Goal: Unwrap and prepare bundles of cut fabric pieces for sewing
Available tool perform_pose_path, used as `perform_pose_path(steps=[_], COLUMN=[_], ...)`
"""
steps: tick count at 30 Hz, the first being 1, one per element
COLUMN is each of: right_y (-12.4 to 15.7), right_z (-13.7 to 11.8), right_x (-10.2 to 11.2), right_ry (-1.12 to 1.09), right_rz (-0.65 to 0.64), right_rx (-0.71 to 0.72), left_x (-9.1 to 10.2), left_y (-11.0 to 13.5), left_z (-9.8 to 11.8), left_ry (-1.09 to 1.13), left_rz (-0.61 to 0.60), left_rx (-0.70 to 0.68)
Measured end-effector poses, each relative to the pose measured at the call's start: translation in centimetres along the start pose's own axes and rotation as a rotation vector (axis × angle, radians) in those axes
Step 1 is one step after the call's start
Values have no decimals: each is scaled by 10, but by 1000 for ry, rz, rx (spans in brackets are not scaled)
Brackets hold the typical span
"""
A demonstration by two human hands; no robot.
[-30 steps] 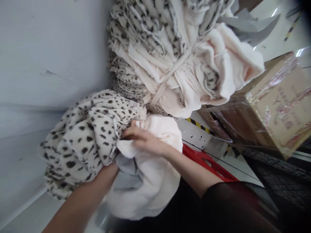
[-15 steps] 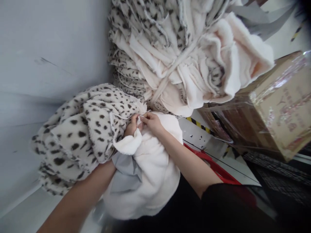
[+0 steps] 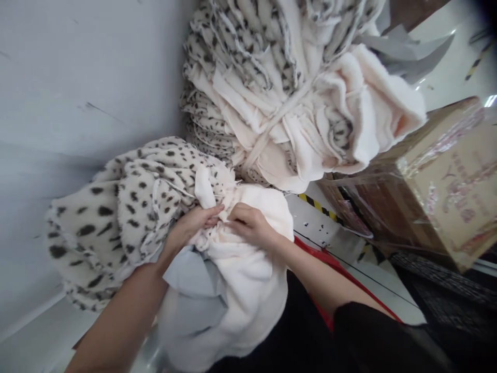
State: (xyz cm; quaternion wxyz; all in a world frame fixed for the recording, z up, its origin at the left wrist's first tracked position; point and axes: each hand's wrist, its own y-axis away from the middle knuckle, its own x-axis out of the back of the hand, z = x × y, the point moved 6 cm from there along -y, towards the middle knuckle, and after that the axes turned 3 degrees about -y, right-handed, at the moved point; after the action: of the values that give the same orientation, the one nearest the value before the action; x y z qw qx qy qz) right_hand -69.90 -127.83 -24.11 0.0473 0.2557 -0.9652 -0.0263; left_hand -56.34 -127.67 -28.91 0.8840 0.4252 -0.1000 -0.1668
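A bundle of plush fabric, dark-spotted [image 3: 104, 228] at its left end and plain cream [image 3: 248, 290] at its right, lies close in front of me. A cream fabric strip [image 3: 204, 186] stands up at its gathered middle. My left hand [image 3: 198, 220] is closed there, thumb and fingers pinching the cream cloth beside the strip. Just to the right, my right hand [image 3: 248, 223] has its fingers curled and pinched on the same gathered cloth. Its fingertips are partly hidden, so the exact piece it grips is unclear. A grey sheet [image 3: 194, 290] lies against the cream end below my left hand.
Behind it stands a larger bundle of spotted and cream fabric [image 3: 267, 114], bound with a cream strip. A grey-white wall [image 3: 77, 77] rises on the left. Right of the bundles is a taped cardboard box [image 3: 446, 181]. Something red [image 3: 322, 254] and yellow-black floor tape [image 3: 318, 207] lie below.
Both hands have moved down a little and slightly apart. The loose cream strip that hung below the hands now stands up above them.
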Motion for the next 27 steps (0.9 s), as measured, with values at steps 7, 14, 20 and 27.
perform_pose_path(steps=[7,14,20,27], right_y=[-43,-61,-63,-56], right_z=[15,26,40,65], right_x=[11,-5,-4,-14], right_ry=[262,505,431,122], right_rz=[-192,-305,-246,-77], right_rx=[-32,97,-101,-318], left_x=[-4,5,-5,-3], left_y=[-4,0,4,8], left_z=[-5,5,21,9], left_ry=[201,-301,-699,-770], left_rz=[-67,221,482,627], left_rx=[-6,-272,-363,-475])
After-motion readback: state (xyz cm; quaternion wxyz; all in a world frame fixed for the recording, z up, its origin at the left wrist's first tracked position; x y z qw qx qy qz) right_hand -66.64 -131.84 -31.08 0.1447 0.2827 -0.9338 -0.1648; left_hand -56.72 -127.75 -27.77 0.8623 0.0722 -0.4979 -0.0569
